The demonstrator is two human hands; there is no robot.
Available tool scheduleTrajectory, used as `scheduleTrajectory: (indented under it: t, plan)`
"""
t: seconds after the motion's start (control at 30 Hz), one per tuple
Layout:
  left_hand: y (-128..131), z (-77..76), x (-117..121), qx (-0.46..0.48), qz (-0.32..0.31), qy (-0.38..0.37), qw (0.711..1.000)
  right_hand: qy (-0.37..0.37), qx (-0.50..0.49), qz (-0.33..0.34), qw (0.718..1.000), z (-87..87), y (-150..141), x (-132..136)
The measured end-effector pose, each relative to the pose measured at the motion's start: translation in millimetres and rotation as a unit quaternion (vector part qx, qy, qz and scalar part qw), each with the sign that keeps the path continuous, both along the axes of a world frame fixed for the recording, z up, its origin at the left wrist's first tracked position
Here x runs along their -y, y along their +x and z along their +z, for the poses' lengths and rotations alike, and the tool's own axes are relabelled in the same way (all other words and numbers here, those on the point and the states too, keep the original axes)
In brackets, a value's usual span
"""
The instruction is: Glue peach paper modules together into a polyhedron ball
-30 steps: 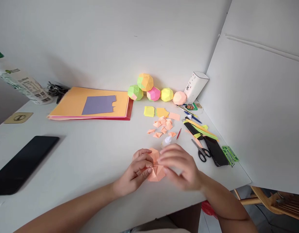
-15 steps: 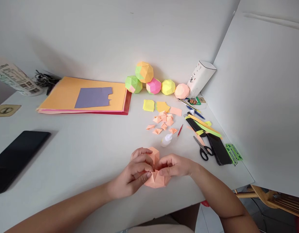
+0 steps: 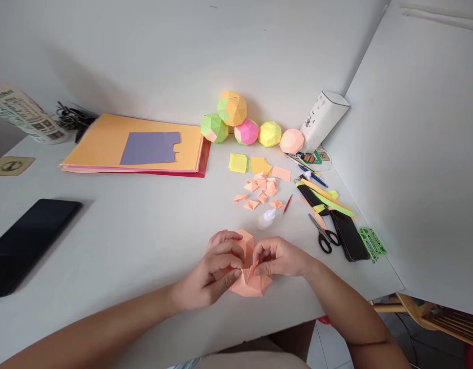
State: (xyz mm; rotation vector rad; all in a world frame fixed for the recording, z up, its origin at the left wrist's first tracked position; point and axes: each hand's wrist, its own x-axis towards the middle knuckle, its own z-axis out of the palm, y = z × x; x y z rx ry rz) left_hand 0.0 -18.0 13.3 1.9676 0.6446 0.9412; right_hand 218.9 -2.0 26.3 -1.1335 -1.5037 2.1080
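A peach folded-paper model (image 3: 250, 288), partly built and faceted, is between my two hands near the front of the table. My left hand (image 3: 215, 269) pinches its left edge, thumb in front and fingers curled behind. With thumb and fingertips, my right hand (image 3: 280, 257) pinches a pointed flap on the model's right side. My fingers hide much of the inside. Just beyond lies a small white glue bottle (image 3: 266, 219) on its side. Behind that, several loose peach folded-paper pieces (image 3: 261, 185) sit in a cluster, with a red pen-like stick (image 3: 287, 204) beside them.
Several finished paper balls (image 3: 246, 131) line the wall. Black-handled scissors (image 3: 324, 234), a phone (image 3: 348, 236) and paper strips (image 3: 328, 197) lie to the right. On the left are a paper stack (image 3: 94, 148), a purple sheet (image 3: 149, 147) and a black tablet-like device (image 3: 34, 243).
My right hand came down from above the model's right side and closed on its edge, then raised a pointed flap. My left hand keeps its grip. The view has shifted slightly.
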Motion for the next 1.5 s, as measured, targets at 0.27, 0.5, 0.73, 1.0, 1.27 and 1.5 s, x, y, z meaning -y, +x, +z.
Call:
scheduleTrajectory:
  t: [0.27,0.5,0.73,1.0,1.27,1.5]
  plan:
    - [-2,-0.5,1,-0.016,0.0,-0.014,1.0,-0.005,0.006,0.001,1.0,3.5,0,0]
    - [-1,0.6,1,-0.021,0.0,-0.021,1.0,-0.012,0.015,-0.005,1.0,2.8,-1,0]
    - [-1,1.7,0,-0.018,-0.003,-0.018,1.0,0.007,0.039,0.003,0.999,4.7,0,1]
    - [0,3.4,1,-0.039,-0.002,-0.033,0.999,0.023,0.029,-0.015,0.999,9.2,-4,4]
    - [-1,3.6,2,-0.042,-0.003,-0.032,0.999,0.035,0.031,-0.029,0.998,7.3,-8,8]
    - [-1,3.8,2,-0.045,-0.007,-0.034,0.998,0.032,0.044,-0.03,0.998,6.9,-10,9]
